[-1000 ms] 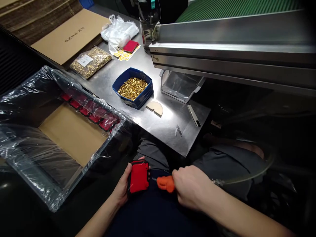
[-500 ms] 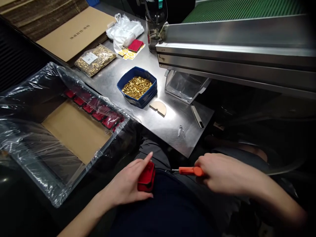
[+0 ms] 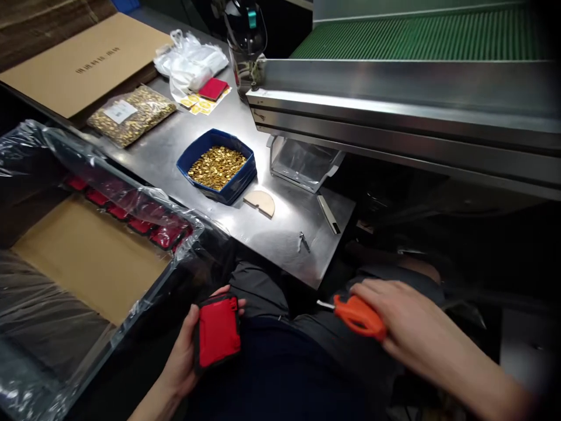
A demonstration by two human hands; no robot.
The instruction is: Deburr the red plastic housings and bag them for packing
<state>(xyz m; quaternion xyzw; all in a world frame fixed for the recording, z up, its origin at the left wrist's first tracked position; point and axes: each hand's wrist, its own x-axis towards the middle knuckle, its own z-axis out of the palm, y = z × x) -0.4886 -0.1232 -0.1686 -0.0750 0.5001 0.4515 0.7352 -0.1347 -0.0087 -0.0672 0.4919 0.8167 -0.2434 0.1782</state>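
My left hand (image 3: 186,351) is wrapped around a red case with black edges (image 3: 219,330), its flat red face turned up toward me. My right hand (image 3: 388,304) grips an orange-handled tool (image 3: 360,316) with a slot in its handle and a short metal tip pointing left. The tip is apart from the case, over my lap. Part of the handle is hidden under my fingers. Several similar red pieces (image 3: 140,225) stand in a row along the side of a plastic-lined box (image 3: 83,269) on the left.
On the metal table (image 3: 280,248) are a blue bin (image 3: 252,172) of small gold-coloured parts, a pale half-round piece (image 3: 259,203), a light strip (image 3: 328,214), a clear tray (image 3: 302,161) and a bag of parts (image 3: 131,117). A green conveyor (image 3: 421,35) with a metal side rail (image 3: 394,93) spans the right.
My left hand has moved left and turned, showing the case's broad red face. The tool in my right hand has shifted right and tilted, revealing more handle. The view has swung right.
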